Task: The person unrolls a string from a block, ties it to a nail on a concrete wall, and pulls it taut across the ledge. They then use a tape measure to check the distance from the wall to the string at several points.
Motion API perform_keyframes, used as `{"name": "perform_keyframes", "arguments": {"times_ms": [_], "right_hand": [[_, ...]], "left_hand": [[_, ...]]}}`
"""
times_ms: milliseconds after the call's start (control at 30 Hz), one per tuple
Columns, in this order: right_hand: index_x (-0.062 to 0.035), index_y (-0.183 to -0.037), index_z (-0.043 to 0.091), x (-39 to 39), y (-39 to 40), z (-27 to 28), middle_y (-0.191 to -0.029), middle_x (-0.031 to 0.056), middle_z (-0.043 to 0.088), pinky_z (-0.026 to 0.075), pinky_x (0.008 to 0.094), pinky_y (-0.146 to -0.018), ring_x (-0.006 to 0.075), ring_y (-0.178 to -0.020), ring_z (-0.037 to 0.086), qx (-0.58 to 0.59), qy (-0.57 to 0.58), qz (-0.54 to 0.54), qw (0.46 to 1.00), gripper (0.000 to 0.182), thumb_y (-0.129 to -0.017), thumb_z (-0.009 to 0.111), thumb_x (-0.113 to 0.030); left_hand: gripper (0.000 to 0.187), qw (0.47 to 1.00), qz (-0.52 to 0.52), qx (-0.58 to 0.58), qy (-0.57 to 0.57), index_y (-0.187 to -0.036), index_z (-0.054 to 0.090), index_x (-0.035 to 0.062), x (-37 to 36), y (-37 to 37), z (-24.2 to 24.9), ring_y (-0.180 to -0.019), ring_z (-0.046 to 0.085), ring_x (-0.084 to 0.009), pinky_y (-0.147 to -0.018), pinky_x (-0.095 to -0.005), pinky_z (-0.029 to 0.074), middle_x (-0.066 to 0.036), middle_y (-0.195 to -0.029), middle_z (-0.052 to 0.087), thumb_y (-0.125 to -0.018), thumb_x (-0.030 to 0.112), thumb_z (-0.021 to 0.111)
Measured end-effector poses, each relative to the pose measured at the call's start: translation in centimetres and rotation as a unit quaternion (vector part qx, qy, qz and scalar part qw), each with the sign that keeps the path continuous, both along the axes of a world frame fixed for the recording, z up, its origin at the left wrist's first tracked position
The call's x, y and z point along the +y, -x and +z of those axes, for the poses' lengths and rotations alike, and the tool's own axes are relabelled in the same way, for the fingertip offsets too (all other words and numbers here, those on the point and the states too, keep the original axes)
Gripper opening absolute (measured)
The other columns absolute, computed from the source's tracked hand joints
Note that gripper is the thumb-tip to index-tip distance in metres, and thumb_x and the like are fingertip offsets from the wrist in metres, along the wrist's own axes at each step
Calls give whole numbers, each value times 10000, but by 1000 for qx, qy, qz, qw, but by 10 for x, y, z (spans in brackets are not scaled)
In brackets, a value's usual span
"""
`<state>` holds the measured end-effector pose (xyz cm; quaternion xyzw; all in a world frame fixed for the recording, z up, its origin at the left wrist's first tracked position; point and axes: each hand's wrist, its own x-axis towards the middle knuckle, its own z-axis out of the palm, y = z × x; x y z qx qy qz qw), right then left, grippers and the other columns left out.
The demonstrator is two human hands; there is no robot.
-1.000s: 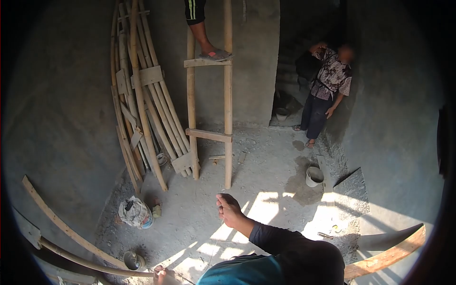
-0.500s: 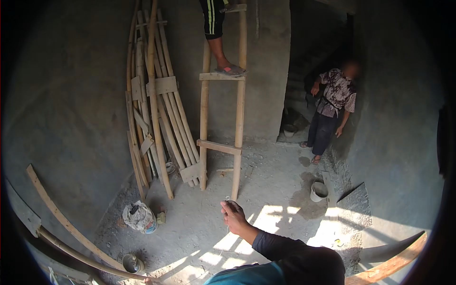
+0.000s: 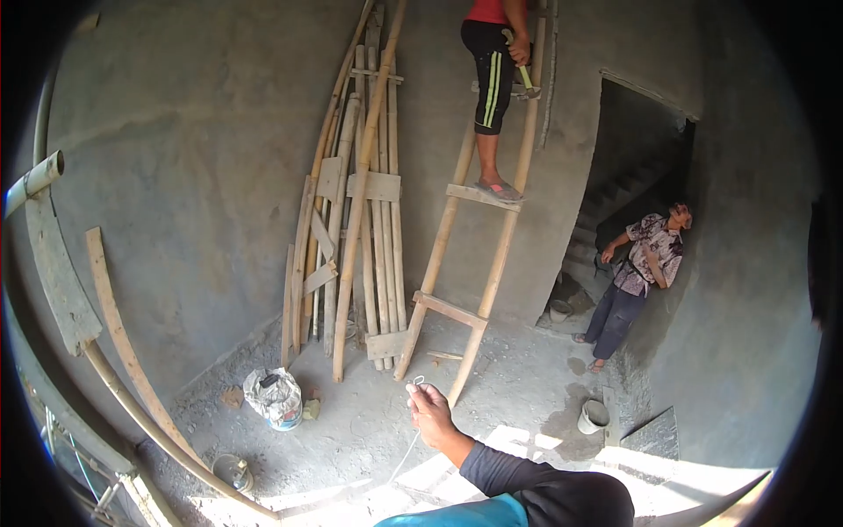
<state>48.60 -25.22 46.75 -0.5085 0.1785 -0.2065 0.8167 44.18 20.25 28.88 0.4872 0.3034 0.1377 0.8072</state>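
My right hand (image 3: 430, 415) reaches forward at the lower middle, its fingers pinched closed on a thin white string (image 3: 405, 458). A small loop of the string stands above the fingertips, and the rest trails down toward the floor. Whether it is cord or wire is hard to tell. Beyond the hand, a bamboo ladder (image 3: 502, 263) leans on the wall, its foot just behind my fingers in this view. My left hand is out of view.
A person stands on the ladder holding a hammer (image 3: 525, 77). Another person (image 3: 645, 255) leans by the doorway. Bamboo poles (image 3: 379, 263) rest against the wall. On the floor are a bucket (image 3: 594, 417), a sack-topped pail (image 3: 274, 400) and another bucket (image 3: 233, 472). Planks and bamboo curve along the left.
My view has tilted up and to the left, showing more of the ladder climber and the hammer. My right hand still pinches the string; its loop now shows more clearly.
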Motion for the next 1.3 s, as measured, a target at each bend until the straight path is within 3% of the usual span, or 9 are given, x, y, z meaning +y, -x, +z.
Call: {"name": "perform_keyframes", "arguments": {"times_ms": [100, 167, 300, 433, 533, 700, 833, 1133, 1300], "right_hand": [[-134, -812, 531, 45, -13, -1, -650, -63, 471, 252, 199, -386, 17, -445, 332, -5, 28, 24, 999, 219, -894, 657, -293], [-119, -789, 529, 78, -15, 7, -608, -72, 440, 246, 186, -400, 10, -462, 334, -24, 47, 46, 998, 207, -899, 654, -242], [-82, -895, 572, 131, -24, -7, -670, -61, 486, 274, 153, -403, 6, -471, 366, -35, 207, 149, 966, 163, -934, 597, -238], [-40, -958, 624, 173, -33, -25, -695, -53, 495, 279, 152, -434, 2, -515, 372, -36, 281, 244, 928, 167, -928, 604, -204], [20, -934, 644, 210, -47, -38, -875, 38, 643, 449, 225, -705, 75, -770, 548, -33, 385, 344, 856, 200, -904, 640, -178], [20, -954, 661, 281, -79, -59, -924, 68, 677, 462, 236, -769, 97, -827, 587, -62, 375, 454, 806, 210, -883, 670, -177], [16, -1000, 661, 359, -110, -83, -918, 55, 678, 464, 235, -767, 92, -833, 588, -49, 345, 553, 757, 230, -893, 652, -187], [13, -1007, 650, 537, -163, -138, -771, -34, 591, 410, 209, -640, 39, -707, 492, 19, 278, 707, 651, 237, -916, 609, -201], [7, -1010, 649, 625, -190, -181, -757, -21, 573, 405, 217, -633, 49, -688, 483, 54, 256, 671, 694, 293, -908, 609, -265]], "left_hand": [[306, 992, 43, -118, -20, -848, 530, 49, 66, -32, -116, -663, 572, -153, -583, -305, 466, -77, -742, 583, -962, 325, 463], [220, 996, 55, -75, 1, -907, 509, 63, 22, 7, 32, -670, 561, -161, -575, -301, 458, -71, -772, 586, -945, 269, 442], [364, 993, 94, -69, -9, -1202, 441, 42, 71, 34, 53, -690, 608, -219, -557, -310, 489, -135, -933, 594, -890, 201, 539], [405, 976, 198, -86, -17, -1173, 434, -32, 118, 52, 25, -728, 576, -166, -659, -304, 505, -112, -921, 576, -862, 172, 592], [355, 957, 212, 103, -170, -1106, 504, -8, 164, 91, 7, -761, 540, -108, -644, -257, 448, -48, -882, 574, -842, 182, 646], [218, 907, 417, 53, 5, -961, 519, 73, 172, 132, -5, -625, 553, -130, -535, -278, 447, -14, -754, 544, -819, 170, 654], [269, 883, 464, 79, -3, -964, 553, 146, 183, 148, 13, -658, 537, -115, -535, -281, 445, 28, -797, 532, -813, 331, 678], [173, 804, 586, 93, -36, -948, 542, 109, 212, 164, 29, -675, 565, -128, -583, -282, 485, -5, -789, 547, -858, 237, 617], [74, 796, 597, 95, -32, -862, 511, 90, 249, 152, 21, -667, 513, -95, -580, -247, 437, 19, -732, 491, -872, 127, 574]]}}
